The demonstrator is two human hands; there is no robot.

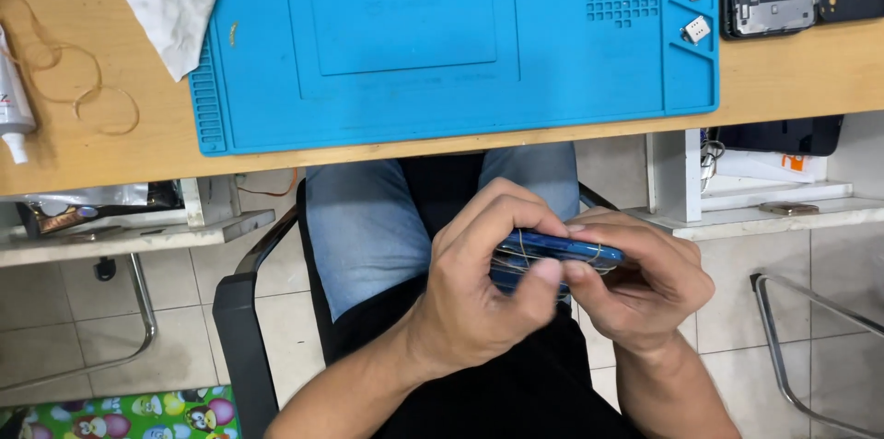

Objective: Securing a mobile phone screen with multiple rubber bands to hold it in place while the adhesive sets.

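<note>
Both hands hold a blue phone (557,250) over the lap, below the tabletop (810,70). The left hand (479,296) and right hand (645,287) grip it tight. Rubber bands (520,255) already wrap it. More bands (74,80) lie unused by the blue mat (442,80).

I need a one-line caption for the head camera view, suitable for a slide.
Both hands, left and right, grip a blue phone wrapped in rubber bands above the lap, below a blue repair mat.

Both hands (562,282) hold a phone (557,250) over the lap, before the desk (792,70) bearing a mat (442,43).
</note>
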